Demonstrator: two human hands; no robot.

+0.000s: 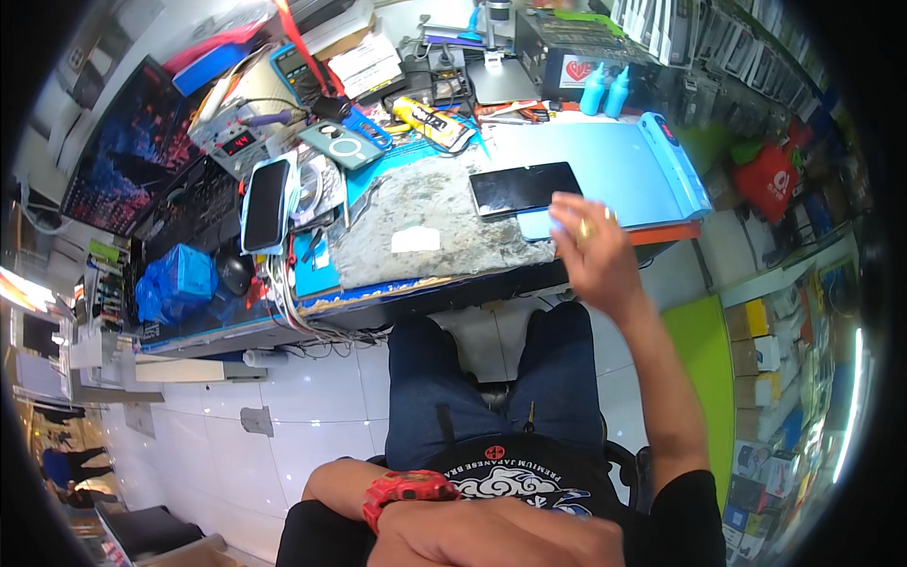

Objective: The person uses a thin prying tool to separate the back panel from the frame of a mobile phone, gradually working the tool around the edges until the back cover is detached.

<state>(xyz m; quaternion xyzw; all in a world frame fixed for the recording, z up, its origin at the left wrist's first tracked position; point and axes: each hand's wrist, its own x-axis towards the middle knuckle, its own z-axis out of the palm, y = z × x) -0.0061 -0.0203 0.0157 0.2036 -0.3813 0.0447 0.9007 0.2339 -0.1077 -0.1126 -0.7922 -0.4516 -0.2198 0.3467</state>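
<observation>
My right hand (pixel 593 248) is over the bench's front edge, fingers stretched out and slightly blurred, with a gold-coloured ring on one. Nothing shows in its grip. Just beyond and left of the fingertips lies a smartphone with a dark screen (pixel 524 188), across the grey worn work pad and a light blue mat (pixel 605 156). Whether the fingertips touch the phone or the mat, I cannot tell. My left hand (pixel 501 534) is held close in front of my chest, back upward, a red watch (pixel 406 493) on its wrist. Its fingers are mostly hidden.
On the bench's left stand a second phone (pixel 267 203), a power supply with a red display (pixel 236 142) and a blue plastic-wrapped box (pixel 178 283). A yellow tube (pixel 430 123) and two blue bottles (pixel 605 92) are farther back. Cables (pixel 283 298) hang off the front edge.
</observation>
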